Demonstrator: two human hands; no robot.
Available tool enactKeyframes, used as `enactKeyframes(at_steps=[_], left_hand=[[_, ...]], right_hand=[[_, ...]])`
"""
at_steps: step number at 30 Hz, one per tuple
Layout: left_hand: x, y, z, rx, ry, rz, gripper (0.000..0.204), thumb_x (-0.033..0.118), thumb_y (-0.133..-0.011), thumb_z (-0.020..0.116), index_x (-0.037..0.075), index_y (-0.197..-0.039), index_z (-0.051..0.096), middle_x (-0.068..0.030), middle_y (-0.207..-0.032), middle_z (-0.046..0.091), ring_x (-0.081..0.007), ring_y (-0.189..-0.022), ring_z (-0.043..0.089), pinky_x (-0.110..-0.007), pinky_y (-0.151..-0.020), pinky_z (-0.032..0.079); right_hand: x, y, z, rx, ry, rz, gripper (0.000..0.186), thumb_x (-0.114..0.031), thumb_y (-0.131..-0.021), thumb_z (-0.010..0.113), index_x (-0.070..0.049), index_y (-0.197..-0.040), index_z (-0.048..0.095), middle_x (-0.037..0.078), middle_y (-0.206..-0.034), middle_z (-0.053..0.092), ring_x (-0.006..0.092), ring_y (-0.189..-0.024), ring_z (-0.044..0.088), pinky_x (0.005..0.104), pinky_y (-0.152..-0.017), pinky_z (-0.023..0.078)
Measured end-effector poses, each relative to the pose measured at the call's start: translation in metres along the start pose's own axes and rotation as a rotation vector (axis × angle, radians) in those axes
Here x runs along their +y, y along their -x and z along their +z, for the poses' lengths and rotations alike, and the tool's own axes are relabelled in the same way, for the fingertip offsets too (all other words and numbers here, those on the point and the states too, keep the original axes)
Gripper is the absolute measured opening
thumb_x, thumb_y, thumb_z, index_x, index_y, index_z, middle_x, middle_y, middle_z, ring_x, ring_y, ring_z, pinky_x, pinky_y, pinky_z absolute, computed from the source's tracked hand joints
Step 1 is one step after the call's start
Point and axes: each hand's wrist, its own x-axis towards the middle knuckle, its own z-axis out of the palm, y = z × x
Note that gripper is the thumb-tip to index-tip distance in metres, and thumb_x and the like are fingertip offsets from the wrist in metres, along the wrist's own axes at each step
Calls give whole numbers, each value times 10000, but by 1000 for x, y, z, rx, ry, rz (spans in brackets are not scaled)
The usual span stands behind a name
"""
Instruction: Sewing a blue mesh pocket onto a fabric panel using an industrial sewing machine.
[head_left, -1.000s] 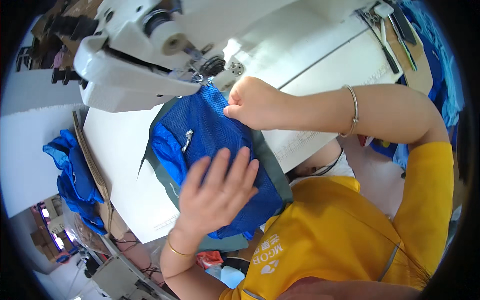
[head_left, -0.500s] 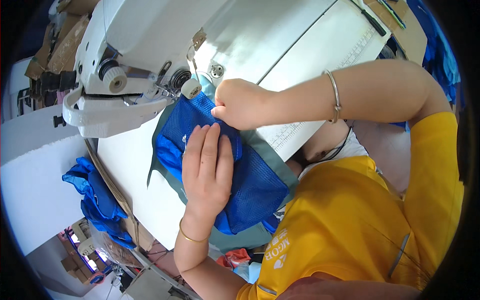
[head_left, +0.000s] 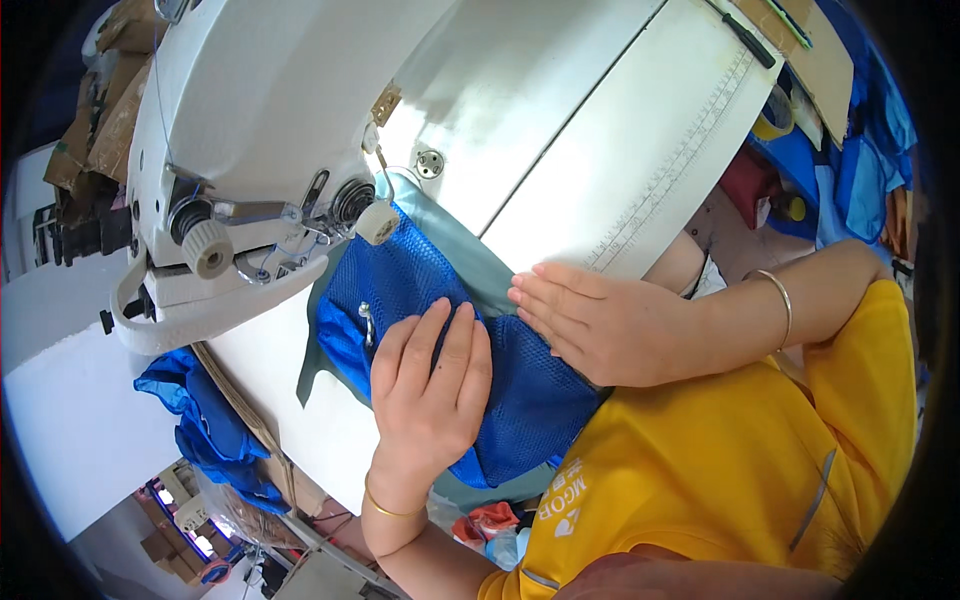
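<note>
A piece of blue mesh fabric (head_left: 400, 260) lies over grey-green cloth (head_left: 455, 255) on the white sewing table, one end running in beneath the head of the sewing machine (head_left: 270, 110). My left hand (head_left: 430, 385) rests on the mesh with its fingers stretched out flat. Beside those fingertips is a small silver zipper pull (head_left: 367, 322). At the right edge of the mesh, my right hand (head_left: 610, 320) has straight fingers touching the cloth, palm down; its thumb is hidden. The needle area is hidden by the machine's head and its white dial (head_left: 377, 222).
A ruler scale (head_left: 665, 165) is marked along the table's near edge. A black-handled screwdriver (head_left: 745, 38) lies at the upper right, by cardboard and a yellow tape roll (head_left: 775, 115). Folded blue fabric (head_left: 215, 430) hangs at the left beyond the table edge.
My right hand has come away from beside the machine head, moving down and right along the fabric, its curled fingers now straightened. My left hand has shifted slightly right and down on the mesh.
</note>
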Motion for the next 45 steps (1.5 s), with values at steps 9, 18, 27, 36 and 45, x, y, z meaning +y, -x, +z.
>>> enactKeyframes(at_steps=[9,18,27,36,45], left_hand=[[6,13,28,28,99,-43,316,90,-753,637,-37,-1040,676,-151,-1013,658,-280,-909,634,-414,-838,530],[9,17,28,133,86,-21,251,46,-780,644,-34,-1012,701,-138,-940,624,-283,-906,643,-392,-794,559],[13,13,7,47,123,-204,416,265,-864,731,-75,-1093,658,-192,-1100,642,-371,-1009,604,-456,-875,537],[14,26,18,99,-31,-182,363,24,-751,771,-48,-1094,674,-184,-1141,634,-356,-1018,609,-416,-853,519],[18,17,22,156,-224,-134,183,0,-830,653,-26,-999,718,-130,-1014,716,-291,-973,660,-383,-804,510]], right_hand=[[14,-9,-13,6,-257,74,302,-188,-857,587,53,-1004,693,212,-1132,685,303,-1083,637,407,-914,489],[35,-63,-6,-198,-1386,851,261,-156,-948,549,3,-772,657,90,-570,642,232,-541,629,356,-571,509],[27,-75,0,-241,-1418,975,288,-149,-958,535,7,-730,615,95,-597,605,156,-503,548,329,-497,457],[35,-73,0,-312,-1786,1003,252,-152,-959,565,-10,-763,636,24,-610,543,92,-544,439,275,-510,367],[39,-65,-10,-297,-1723,931,222,-179,-953,582,-25,-815,663,31,-659,566,83,-599,474,266,-525,374]])
